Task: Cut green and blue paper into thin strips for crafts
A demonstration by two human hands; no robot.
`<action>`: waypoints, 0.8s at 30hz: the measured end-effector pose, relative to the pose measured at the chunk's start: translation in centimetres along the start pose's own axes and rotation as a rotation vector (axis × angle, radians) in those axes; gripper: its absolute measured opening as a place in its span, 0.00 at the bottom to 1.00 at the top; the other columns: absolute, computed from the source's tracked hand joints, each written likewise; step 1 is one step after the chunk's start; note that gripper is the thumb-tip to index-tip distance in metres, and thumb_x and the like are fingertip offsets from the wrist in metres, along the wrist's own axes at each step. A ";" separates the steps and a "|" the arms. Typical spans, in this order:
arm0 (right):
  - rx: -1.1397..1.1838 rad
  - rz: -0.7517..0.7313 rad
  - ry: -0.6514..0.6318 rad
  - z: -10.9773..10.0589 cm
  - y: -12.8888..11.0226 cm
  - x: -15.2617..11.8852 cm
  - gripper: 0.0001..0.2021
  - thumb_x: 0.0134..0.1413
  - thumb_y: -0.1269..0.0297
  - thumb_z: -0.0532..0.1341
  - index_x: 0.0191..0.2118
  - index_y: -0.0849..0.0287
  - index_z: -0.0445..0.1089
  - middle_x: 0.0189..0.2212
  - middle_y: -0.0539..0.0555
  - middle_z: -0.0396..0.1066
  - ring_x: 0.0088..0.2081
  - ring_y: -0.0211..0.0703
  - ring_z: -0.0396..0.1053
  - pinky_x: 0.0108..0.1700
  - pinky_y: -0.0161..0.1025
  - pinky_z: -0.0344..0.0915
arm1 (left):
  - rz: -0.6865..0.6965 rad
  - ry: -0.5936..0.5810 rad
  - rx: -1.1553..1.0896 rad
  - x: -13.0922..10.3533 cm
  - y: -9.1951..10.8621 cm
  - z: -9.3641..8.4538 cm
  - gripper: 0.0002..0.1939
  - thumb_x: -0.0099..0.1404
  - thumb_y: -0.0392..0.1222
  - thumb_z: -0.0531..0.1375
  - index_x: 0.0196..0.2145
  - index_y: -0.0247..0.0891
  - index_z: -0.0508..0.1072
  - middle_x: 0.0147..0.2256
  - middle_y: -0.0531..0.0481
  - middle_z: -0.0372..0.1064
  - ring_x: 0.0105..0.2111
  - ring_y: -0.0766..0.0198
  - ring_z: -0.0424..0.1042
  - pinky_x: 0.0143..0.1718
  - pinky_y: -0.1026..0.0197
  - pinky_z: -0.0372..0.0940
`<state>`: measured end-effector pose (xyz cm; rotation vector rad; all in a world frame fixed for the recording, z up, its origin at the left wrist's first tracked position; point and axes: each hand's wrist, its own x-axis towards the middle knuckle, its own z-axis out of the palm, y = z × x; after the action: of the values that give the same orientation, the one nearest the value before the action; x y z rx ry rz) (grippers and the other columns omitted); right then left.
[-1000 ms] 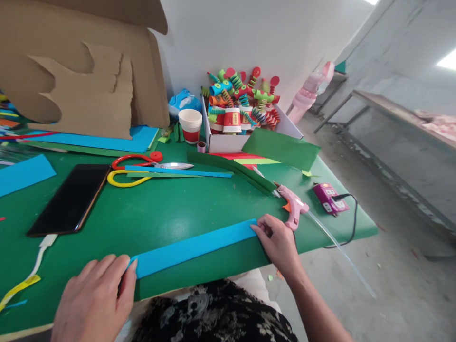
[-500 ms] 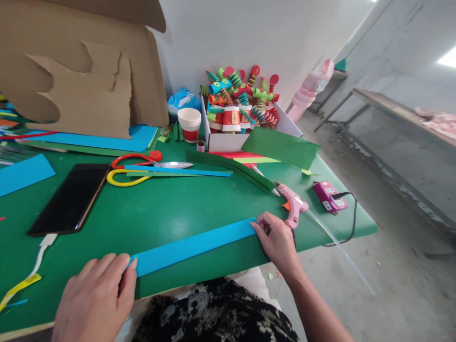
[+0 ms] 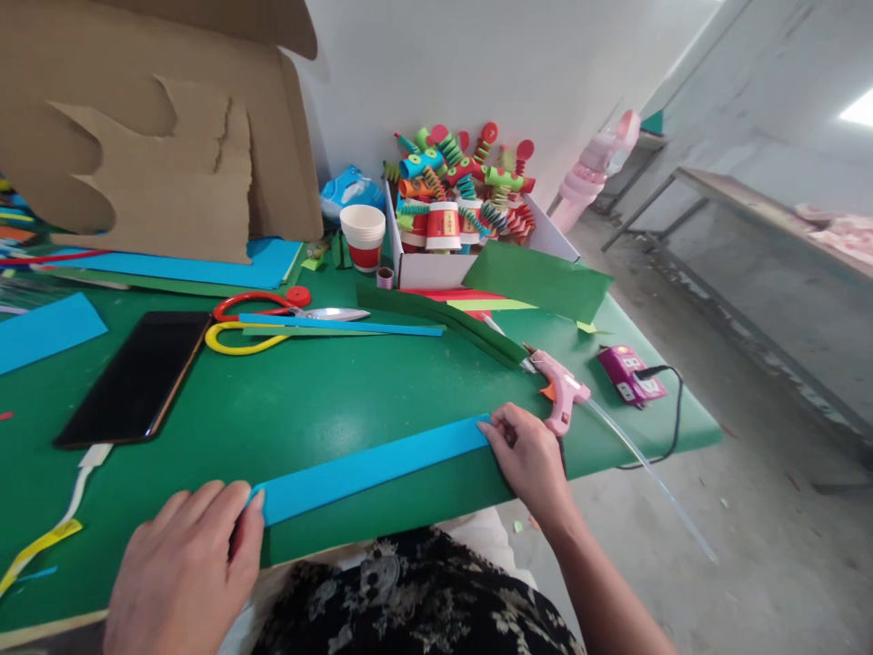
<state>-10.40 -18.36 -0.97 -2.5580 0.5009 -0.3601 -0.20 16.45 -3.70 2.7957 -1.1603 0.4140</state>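
A long blue paper strip lies slanted near the front edge of the green table. Its left end is pinched between the thumb and fingers of my left hand. At the strip's right end, my right hand grips the tip with thumb and forefinger. Just beyond my right hand rests a pink glue gun with a clear glue stick. Scissors with red and yellow handles lie behind the strip, thin blue and green strips across them.
A black phone with a white cable lies left. Behind stand paper cups, a white box of paper figures and a cardboard piece. Green paper leans on the box. A purple power adapter sits right.
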 end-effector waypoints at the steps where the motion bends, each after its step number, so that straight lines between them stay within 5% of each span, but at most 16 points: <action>1: 0.002 0.007 0.005 0.0 0.0 0.0 0.11 0.60 0.60 0.56 0.26 0.55 0.61 0.21 0.48 0.66 0.26 0.40 0.65 0.29 0.35 0.58 | 0.002 0.005 0.002 0.0 -0.1 0.0 0.13 0.69 0.42 0.50 0.27 0.42 0.65 0.23 0.51 0.63 0.25 0.56 0.62 0.27 0.57 0.53; 7: -0.004 0.048 0.039 0.3 -0.2 -0.3 0.05 0.58 0.61 0.57 0.34 0.54 0.61 0.22 0.46 0.66 0.25 0.40 0.66 0.31 0.36 0.59 | -0.048 0.006 0.036 0.1 0.6 -0.3 0.15 0.70 0.44 0.49 0.25 0.43 0.65 0.23 0.50 0.62 0.26 0.55 0.63 0.26 0.56 0.53; 11: -0.029 0.022 0.029 0.2 -0.1 -0.3 0.05 0.58 0.61 0.57 0.35 0.54 0.60 0.23 0.47 0.66 0.26 0.42 0.67 0.32 0.37 0.59 | -0.196 0.084 0.140 0.5 2.0 -1.1 0.13 0.70 0.43 0.52 0.46 0.37 0.72 0.44 0.38 0.71 0.39 0.50 0.70 0.34 0.52 0.60; 13: -0.034 0.004 0.030 0.2 0.0 -0.2 0.05 0.58 0.60 0.56 0.35 0.54 0.60 0.22 0.47 0.66 0.26 0.42 0.67 0.31 0.37 0.59 | -0.103 0.074 0.122 0.9 2.5 -1.6 0.22 0.69 0.36 0.53 0.59 0.49 0.66 0.58 0.40 0.63 0.52 0.44 0.66 0.47 0.44 0.62; 16: -0.029 -0.022 0.022 0.2 0.2 0.0 0.06 0.58 0.59 0.56 0.33 0.54 0.60 0.21 0.47 0.65 0.25 0.42 0.66 0.29 0.38 0.58 | 0.160 -0.027 0.034 1.6 2.6 -2.2 0.40 0.64 0.25 0.52 0.64 0.68 0.55 0.66 0.53 0.53 0.65 0.41 0.51 0.59 0.34 0.53; 19: -0.022 -0.038 0.017 0.2 0.3 0.2 0.07 0.58 0.58 0.56 0.32 0.53 0.60 0.21 0.47 0.65 0.24 0.42 0.65 0.29 0.38 0.58 | 0.286 -0.116 0.007 2.2 2.3 -2.5 0.45 0.63 0.24 0.51 0.66 0.70 0.48 0.69 0.57 0.48 0.68 0.42 0.45 0.61 0.32 0.50; 24: -0.024 -0.035 0.033 0.3 0.3 0.2 0.08 0.59 0.56 0.55 0.32 0.53 0.60 0.21 0.47 0.66 0.24 0.42 0.66 0.29 0.38 0.58 | 0.327 -0.159 0.005 2.6 2.1 -2.5 0.39 0.67 0.31 0.54 0.66 0.70 0.49 0.69 0.57 0.47 0.68 0.43 0.46 0.62 0.32 0.49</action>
<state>-10.21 -18.56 -1.39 -2.5911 0.4753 -0.4120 -0.43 13.67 -0.57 2.6850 -1.6613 0.2179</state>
